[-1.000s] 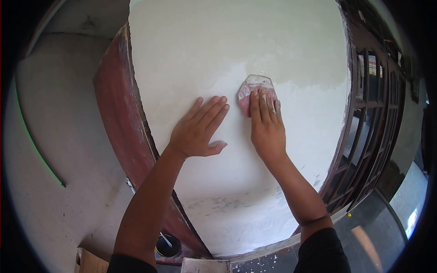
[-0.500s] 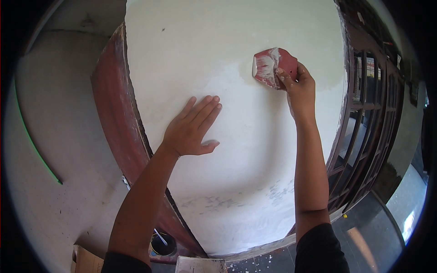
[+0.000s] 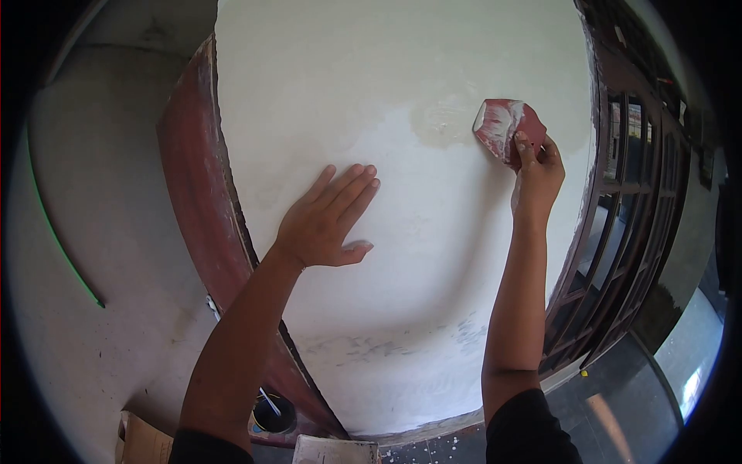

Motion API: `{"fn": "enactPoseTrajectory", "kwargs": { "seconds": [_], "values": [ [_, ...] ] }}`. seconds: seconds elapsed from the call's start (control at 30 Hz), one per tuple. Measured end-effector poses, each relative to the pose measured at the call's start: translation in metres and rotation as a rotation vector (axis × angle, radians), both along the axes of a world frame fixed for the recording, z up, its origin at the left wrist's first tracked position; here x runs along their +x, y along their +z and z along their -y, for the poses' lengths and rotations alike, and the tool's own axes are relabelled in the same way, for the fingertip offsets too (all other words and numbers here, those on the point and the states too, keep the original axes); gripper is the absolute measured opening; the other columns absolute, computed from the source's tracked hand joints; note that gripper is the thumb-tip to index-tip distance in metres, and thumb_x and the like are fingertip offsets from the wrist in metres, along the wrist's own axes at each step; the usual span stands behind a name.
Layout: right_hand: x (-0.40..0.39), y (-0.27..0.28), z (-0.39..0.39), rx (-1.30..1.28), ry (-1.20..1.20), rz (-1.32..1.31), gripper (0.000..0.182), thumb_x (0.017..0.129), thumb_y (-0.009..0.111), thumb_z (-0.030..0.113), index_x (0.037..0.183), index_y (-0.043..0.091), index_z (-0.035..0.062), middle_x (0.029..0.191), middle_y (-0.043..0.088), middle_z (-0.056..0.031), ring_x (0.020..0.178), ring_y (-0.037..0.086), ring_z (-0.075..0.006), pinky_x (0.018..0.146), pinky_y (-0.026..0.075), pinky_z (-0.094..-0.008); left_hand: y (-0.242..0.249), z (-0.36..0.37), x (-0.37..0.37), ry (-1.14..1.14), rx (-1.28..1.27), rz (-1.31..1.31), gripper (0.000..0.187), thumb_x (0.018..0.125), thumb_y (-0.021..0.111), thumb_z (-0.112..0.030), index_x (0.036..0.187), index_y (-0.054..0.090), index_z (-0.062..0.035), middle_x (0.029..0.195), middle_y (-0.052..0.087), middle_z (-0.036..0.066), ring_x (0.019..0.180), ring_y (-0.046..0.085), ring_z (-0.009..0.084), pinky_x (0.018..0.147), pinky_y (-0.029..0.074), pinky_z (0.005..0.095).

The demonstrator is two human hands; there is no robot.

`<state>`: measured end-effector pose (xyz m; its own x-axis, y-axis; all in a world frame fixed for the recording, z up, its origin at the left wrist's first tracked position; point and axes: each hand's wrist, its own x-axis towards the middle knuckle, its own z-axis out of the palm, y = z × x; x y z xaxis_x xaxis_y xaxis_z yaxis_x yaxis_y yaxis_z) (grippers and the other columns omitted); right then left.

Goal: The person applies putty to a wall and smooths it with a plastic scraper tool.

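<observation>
Toward the right edge of the white-coated panel [image 3: 402, 69], the right hand [image 3: 537, 174] pinches a folded red sandpaper [image 3: 506, 127], which half a second ago sat further left and higher, leaving a yellowish rubbed patch [image 3: 440, 124] beside it, so the sanding looks to be working rightward. Its long axis runs diagonally, the dusty end pointing up-left. The left hand [image 3: 325, 220] lies flat and spread on the panel, grasping nothing, beside the reddish frame [image 3: 193, 170].
</observation>
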<state>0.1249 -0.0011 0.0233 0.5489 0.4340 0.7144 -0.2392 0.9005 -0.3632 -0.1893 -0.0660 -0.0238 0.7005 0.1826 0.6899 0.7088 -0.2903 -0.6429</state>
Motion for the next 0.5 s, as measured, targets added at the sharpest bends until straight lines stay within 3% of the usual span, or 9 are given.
{"fn": "enactPoseTrajectory", "kwargs": {
  "seconds": [0.1,0.2,0.3,0.33,0.37,0.43,0.5],
  "values": [
    [-0.023,0.005,0.003,0.066,0.138,0.106,0.036,0.092,0.072,0.007,0.121,0.060,-0.0101,0.099,0.071,-0.0133,0.085,0.066,-0.0133,0.085,0.051,-0.0278,0.001,0.001,0.001,0.002,-0.016,-0.002,0.083,0.075,0.072,-0.043,0.144,0.050,-0.0029,0.155,0.045,0.011,0.146,0.038,0.0247,0.119,0.033,0.0487],
    [-0.028,0.013,0.002,-0.025,-0.226,0.249,0.032,0.093,0.071,0.007,0.118,0.062,-0.0105,0.097,0.071,-0.0133,0.083,0.065,-0.0139,0.081,0.052,-0.0279,0.001,0.002,0.001,0.003,-0.018,-0.005,0.083,0.076,0.072,-0.044,0.144,0.050,-0.0029,0.155,0.045,0.011,0.146,0.038,0.0247,0.119,0.033,0.0484],
    [-0.001,0.010,-0.001,0.056,-0.083,-0.043,0.030,0.094,0.069,0.005,0.119,0.060,-0.0107,0.099,0.070,-0.0143,0.085,0.067,-0.0145,0.078,0.053,-0.0249,0.001,0.000,0.001,0.006,-0.009,0.008,0.084,0.075,0.073,-0.043,0.144,0.050,-0.0032,0.155,0.045,0.010,0.146,0.038,0.0244,0.119,0.033,0.0481],
    [0.000,0.008,0.000,0.104,-0.035,-0.050,0.031,0.095,0.068,0.004,0.121,0.059,-0.0110,0.099,0.070,-0.0140,0.087,0.067,-0.0145,0.081,0.053,-0.0258,0.000,-0.001,0.000,0.006,-0.011,0.004,0.086,0.074,0.073,-0.044,0.145,0.048,-0.0024,0.155,0.045,0.011,0.146,0.038,0.0248,0.122,0.028,0.0475],
    [-0.006,0.010,0.002,0.102,-0.014,0.025,0.032,0.095,0.068,0.005,0.121,0.059,-0.0110,0.099,0.070,-0.0137,0.087,0.066,-0.0145,0.081,0.053,-0.0263,0.000,-0.001,0.000,0.006,-0.014,-0.003,0.088,0.074,0.073,-0.044,0.146,0.047,-0.0016,0.155,0.046,0.011,0.147,0.038,0.0251,0.125,0.023,0.0470],
    [-0.027,0.013,0.003,0.088,0.008,0.197,0.035,0.094,0.070,0.008,0.122,0.060,-0.0110,0.099,0.071,-0.0128,0.086,0.066,-0.0143,0.081,0.051,-0.0273,0.001,0.000,0.001,0.017,-0.026,0.002,0.088,0.074,0.073,-0.044,0.146,0.047,-0.0016,0.154,0.046,0.011,0.147,0.038,0.0252,0.125,0.023,0.0469],
    [-0.035,0.017,0.009,-0.050,-0.195,0.299,0.035,0.094,0.071,0.009,0.121,0.061,-0.0109,0.097,0.071,-0.0129,0.084,0.065,-0.0139,0.079,0.051,-0.0271,0.000,0.001,0.002,0.027,-0.038,0.006,0.088,0.074,0.073,-0.043,0.146,0.047,-0.0015,0.154,0.046,0.012,0.147,0.038,0.0253,0.124,0.023,0.0469]
  ]
}}
